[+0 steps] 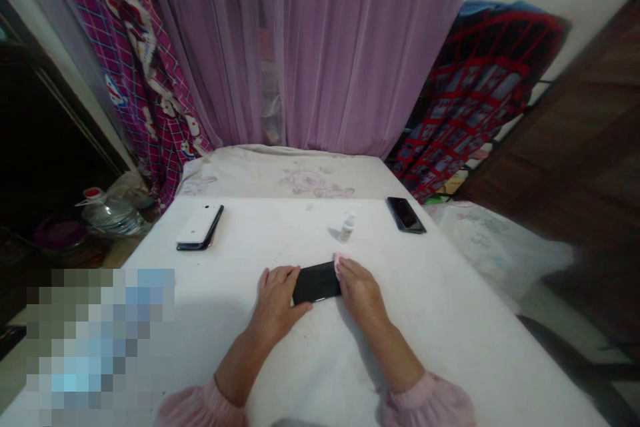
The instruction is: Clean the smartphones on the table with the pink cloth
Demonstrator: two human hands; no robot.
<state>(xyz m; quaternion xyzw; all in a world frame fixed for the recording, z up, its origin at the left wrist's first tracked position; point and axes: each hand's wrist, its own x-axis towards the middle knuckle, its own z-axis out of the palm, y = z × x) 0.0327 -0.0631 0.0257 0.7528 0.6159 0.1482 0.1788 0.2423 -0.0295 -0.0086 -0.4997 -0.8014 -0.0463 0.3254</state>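
Observation:
A black smartphone [317,281] lies lengthwise across the white table in front of me, its dark face up. My left hand [278,295] grips its left end, with the thumb along the near edge and the fingers at the far side. At the phone's right end, my right hand [361,290] presses a small pink cloth [339,260] against it. Most of that cloth is hidden under the fingers. Just beyond the right hand stands a small white bottle [347,227], upright and apart from both hands.
A stack of phones with a white one [201,225] on top sits at the table's left. Dark phones [406,215] lie stacked at the right edge. Purple curtains [340,47] hang behind the table [320,360]. A large water bottle [113,213] stands off to the left.

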